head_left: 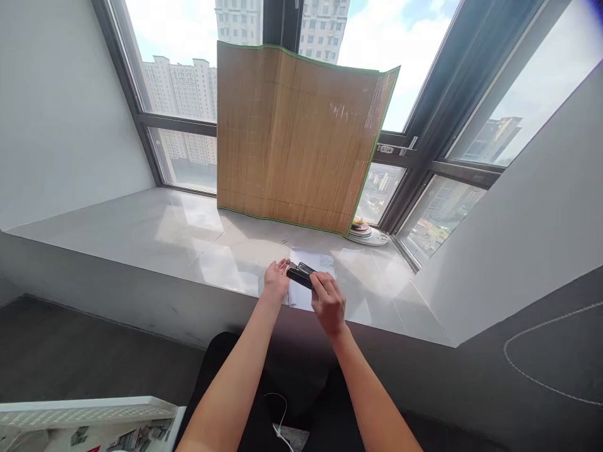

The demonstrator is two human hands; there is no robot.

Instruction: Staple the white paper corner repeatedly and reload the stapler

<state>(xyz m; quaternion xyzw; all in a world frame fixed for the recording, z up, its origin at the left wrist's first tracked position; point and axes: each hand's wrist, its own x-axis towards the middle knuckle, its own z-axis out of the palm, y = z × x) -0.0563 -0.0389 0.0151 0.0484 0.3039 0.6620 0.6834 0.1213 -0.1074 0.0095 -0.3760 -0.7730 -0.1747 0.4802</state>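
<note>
My right hand (328,303) grips one end of a black stapler (300,276), its fingers closed around the rear part. The stapler is tilted, and a metal strip shows along its upper side. At the stapler's other end is my left hand (277,280), palm turned up and fingers stretched out; whether they touch it is hard to see. Below both hands, white paper (299,297) lies on the tiled window ledge (226,263), with a printed patch near its upper right corner.
A bamboo mat (301,138) with green edging leans against the window behind the ledge. Stacked plates (367,233) stand by its lower right corner. A white plastic basket (94,411) holding assorted items is at lower left. A white cable (282,414) hangs between my legs.
</note>
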